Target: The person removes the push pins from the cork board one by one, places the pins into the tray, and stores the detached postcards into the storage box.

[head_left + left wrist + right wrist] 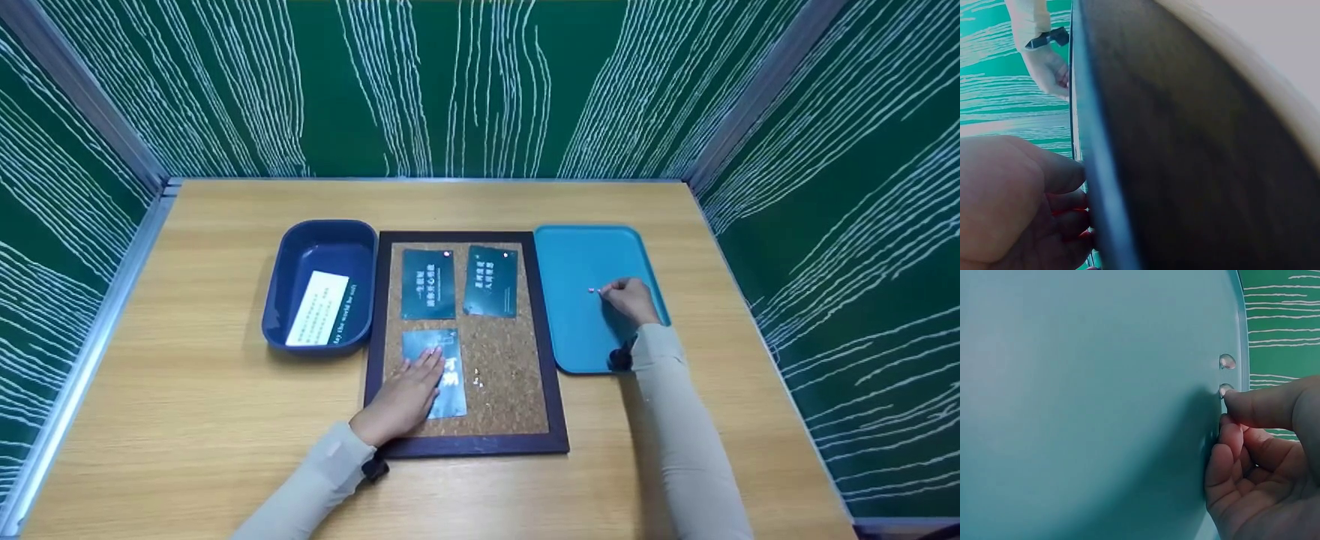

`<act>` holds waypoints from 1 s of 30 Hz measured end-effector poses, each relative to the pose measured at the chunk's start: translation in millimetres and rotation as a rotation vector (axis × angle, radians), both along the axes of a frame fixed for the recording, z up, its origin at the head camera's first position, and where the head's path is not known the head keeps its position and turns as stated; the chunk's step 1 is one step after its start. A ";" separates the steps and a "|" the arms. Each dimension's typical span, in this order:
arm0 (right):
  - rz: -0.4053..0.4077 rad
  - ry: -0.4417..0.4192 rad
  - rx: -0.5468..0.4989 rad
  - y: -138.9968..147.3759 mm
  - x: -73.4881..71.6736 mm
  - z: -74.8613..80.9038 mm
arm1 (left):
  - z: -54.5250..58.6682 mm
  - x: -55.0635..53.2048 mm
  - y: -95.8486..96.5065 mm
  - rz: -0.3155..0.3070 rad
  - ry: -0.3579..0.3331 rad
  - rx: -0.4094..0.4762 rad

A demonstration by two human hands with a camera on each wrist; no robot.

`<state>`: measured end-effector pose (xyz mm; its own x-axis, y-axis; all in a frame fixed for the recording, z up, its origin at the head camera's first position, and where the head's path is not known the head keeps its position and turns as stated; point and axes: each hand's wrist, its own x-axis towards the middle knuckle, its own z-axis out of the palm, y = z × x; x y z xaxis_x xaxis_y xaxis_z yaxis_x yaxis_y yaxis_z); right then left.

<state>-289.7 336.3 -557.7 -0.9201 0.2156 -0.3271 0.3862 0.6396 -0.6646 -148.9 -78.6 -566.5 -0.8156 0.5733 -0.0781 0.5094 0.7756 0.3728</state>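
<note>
Flat on a dark green card [452, 401] with white print, my left hand [405, 394] rests with fingers extended over the lower left of a framed cork board [502, 405]. Two more printed cards, the left card [428, 285] and the right card [491, 281], are on the board's upper half, each with a small tack near its top right corner. My right hand [631, 298] is over the turquoise tray [585, 255]. Its thumb and a partly hidden finger pinch a small clear thumbtack [1225, 389]. Close by on the tray sits another clear thumbtack [1228, 361].
A deep navy tub [319, 232] stands left of the board, with a white and green printed card [319, 307] inside. Small shiny bits [478, 381] lie on the cork's lower right. Green patterned panels [495, 90] enclose the wooden table [225, 420] at the back and sides.
</note>
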 end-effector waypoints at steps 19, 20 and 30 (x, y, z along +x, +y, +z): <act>0.015 0.020 0.023 0.8 1.9 3.1 | -0.1 0.5 -1.0 -0.020 0.054 0.001; 0.013 0.014 0.015 0.9 2.5 3.6 | 0.2 0.6 -1.1 -0.019 0.051 0.000; -0.024 0.030 -0.028 2.4 3.1 4.8 | 1.6 0.7 -0.2 -0.009 0.036 0.010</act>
<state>-286.6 338.8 -552.9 -0.9243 0.2286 -0.3057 0.3806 0.6113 -0.6939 -148.2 -78.8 -564.9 -0.8125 0.5814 -0.0429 0.5298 0.7671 0.3616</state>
